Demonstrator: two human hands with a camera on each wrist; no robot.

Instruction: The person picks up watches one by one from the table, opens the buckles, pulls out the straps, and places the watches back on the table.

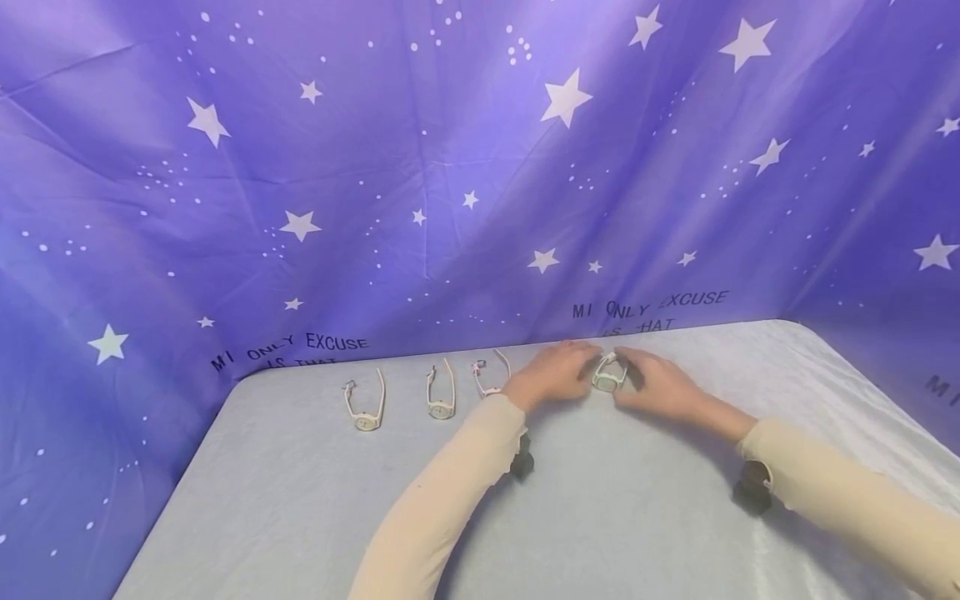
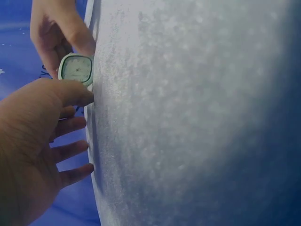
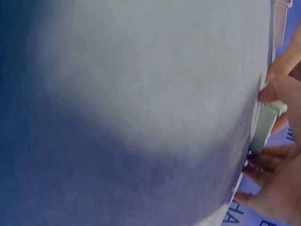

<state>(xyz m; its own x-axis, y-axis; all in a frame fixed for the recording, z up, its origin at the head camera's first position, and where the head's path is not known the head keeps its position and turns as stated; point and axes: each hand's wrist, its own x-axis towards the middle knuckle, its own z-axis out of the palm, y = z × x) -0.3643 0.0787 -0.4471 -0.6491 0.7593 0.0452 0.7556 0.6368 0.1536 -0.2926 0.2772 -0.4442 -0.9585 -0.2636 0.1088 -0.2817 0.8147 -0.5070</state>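
Observation:
A pale green wristwatch point(image 1: 606, 382) stands on its side near the table's back edge, between my two hands. My left hand point(image 1: 550, 375) pinches its left side; in the left wrist view the thumb lies against the case below the square dial point(image 2: 76, 68), other fingers spread. From the right, my right hand point(image 1: 662, 386) holds the watch with thumb and fingers. The right wrist view shows the green strap point(image 3: 266, 123) between that hand's thumb and fingers. Just left of my left hand is a pinkish watch point(image 1: 491, 391), partly hidden by it.
Two more light-strapped watches, one at far left point(image 1: 366, 422) and one beside it point(image 1: 441, 410), lie in the same row with straps undone. A grey cloth covers the table point(image 1: 600, 517). Behind it hangs a purple star-patterned curtain point(image 1: 450, 167).

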